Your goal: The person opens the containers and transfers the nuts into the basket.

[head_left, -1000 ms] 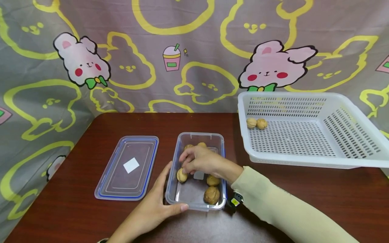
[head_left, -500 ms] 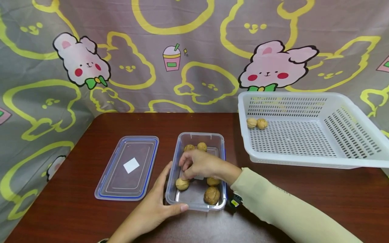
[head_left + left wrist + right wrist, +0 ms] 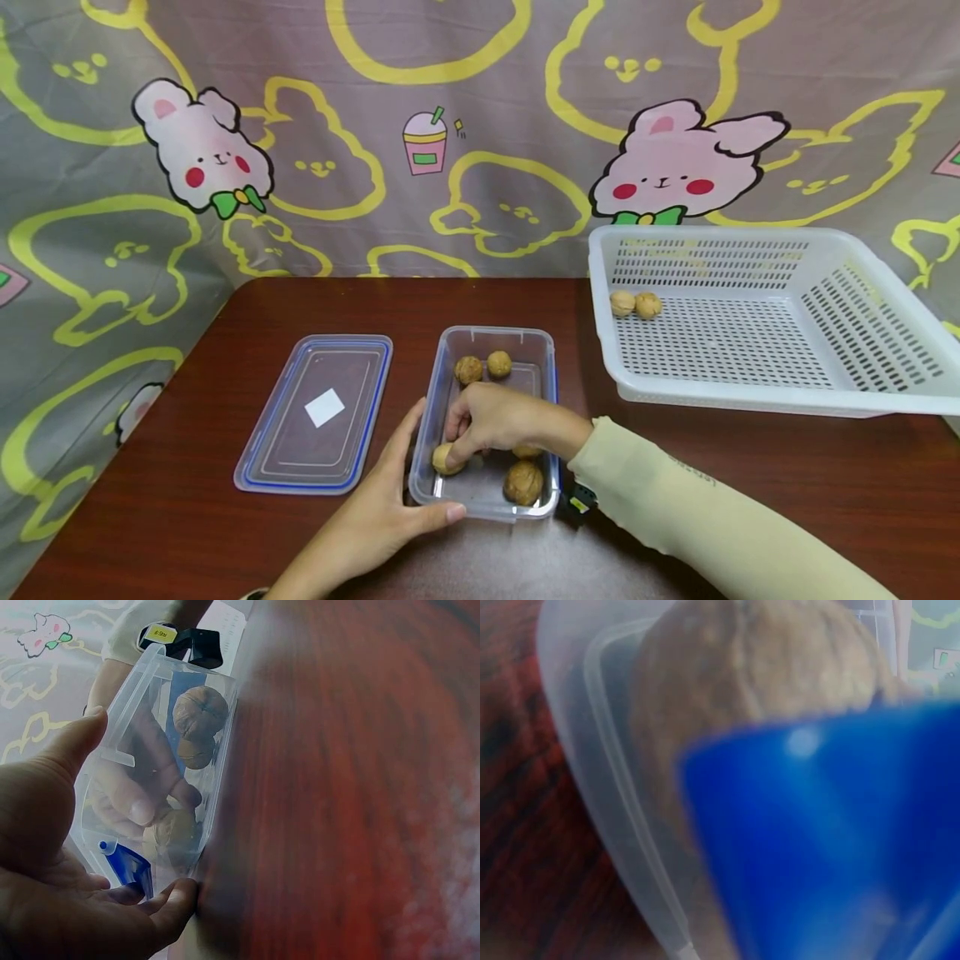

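Note:
A clear plastic container (image 3: 487,509) stands mid-table with several walnuts in it. My left hand (image 3: 375,517) grips its near left corner, thumb over the front rim and fingers along the left side. Inside, my right hand (image 3: 498,417) pinches a pale walnut (image 3: 441,458) by the left wall; the left wrist view shows thumb and fingertips around this walnut (image 3: 171,829) through the plastic. Two walnuts (image 3: 468,370) lie at the far end. A large brown walnut (image 3: 522,483) sits near right, another partly hidden behind my right wrist. A blue clip (image 3: 817,840) fills much of the right wrist view.
The container's blue-edged lid (image 3: 285,450) lies flat on the left, with a white square on it. At the back right stands a white slotted basket (image 3: 720,398) holding two walnuts (image 3: 648,306). A patterned cloth (image 3: 315,208) hangs behind the dark red table (image 3: 525,300).
My right hand has come nearer inside the container, and the pale walnut has moved toward the near left. The far walnuts are now more exposed. My left hand has stayed in place.

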### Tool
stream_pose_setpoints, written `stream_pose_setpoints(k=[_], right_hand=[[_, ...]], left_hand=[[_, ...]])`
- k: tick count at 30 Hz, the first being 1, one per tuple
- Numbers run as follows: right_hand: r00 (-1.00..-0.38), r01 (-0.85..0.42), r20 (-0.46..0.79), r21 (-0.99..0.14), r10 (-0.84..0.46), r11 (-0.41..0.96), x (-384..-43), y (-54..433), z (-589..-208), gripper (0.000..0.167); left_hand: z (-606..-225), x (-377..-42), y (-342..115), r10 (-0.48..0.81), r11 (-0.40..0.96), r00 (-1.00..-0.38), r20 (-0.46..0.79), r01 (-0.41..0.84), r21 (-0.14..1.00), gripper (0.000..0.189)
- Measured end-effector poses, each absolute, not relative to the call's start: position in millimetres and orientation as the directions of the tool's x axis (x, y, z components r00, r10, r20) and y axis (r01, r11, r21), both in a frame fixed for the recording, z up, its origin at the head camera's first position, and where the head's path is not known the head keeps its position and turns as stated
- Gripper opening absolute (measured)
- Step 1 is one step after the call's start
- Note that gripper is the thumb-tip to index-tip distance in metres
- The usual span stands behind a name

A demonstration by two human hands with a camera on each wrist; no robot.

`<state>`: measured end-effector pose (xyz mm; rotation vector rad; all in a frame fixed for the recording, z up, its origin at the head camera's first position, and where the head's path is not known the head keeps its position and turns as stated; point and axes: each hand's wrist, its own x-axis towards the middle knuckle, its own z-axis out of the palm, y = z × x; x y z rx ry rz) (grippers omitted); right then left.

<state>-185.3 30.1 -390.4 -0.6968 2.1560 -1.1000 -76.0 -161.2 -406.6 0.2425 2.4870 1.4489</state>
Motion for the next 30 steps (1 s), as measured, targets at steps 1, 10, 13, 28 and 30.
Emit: stream_pose_setpoints(k=[1,10,13,28,30], right_hand=[[-0.669,-0.183,-0.28,-0.836,-0.689,0.517,-185,30,-390,0.014],[-0.648,-0.228,-0.248,-0.839,-0.72,0.494,-186,30,-390,0.01],[-0.659,-0.222,-0.237,-0.845,-0.714,0.486,-187,31,-389,0.011],[-0.685,-0.136,-0.199,-0.91,-0.701,0.391,-191,45,-372,0.014],[-0.688,-0.142,-0.185,-0.914,-0.702,0.38,-191,48,-367,0.018]], left_hand=[[-407,-76,-161,0.267,0.492,-0.955,-0.133,0.016,0.87,0.12],[-406,-76,-161,0.259,0.507,-0.955,-0.141,0.01,0.862,0.12],[-407,-76,-161,0.268,0.496,-0.954,-0.138,0.014,0.868,0.12],[-408,-77,-161,0.27,0.488,-0.955,-0.124,0.025,0.873,0.12],[-408,-77,-161,0.27,0.479,-0.955,-0.122,0.023,0.878,0.12]])
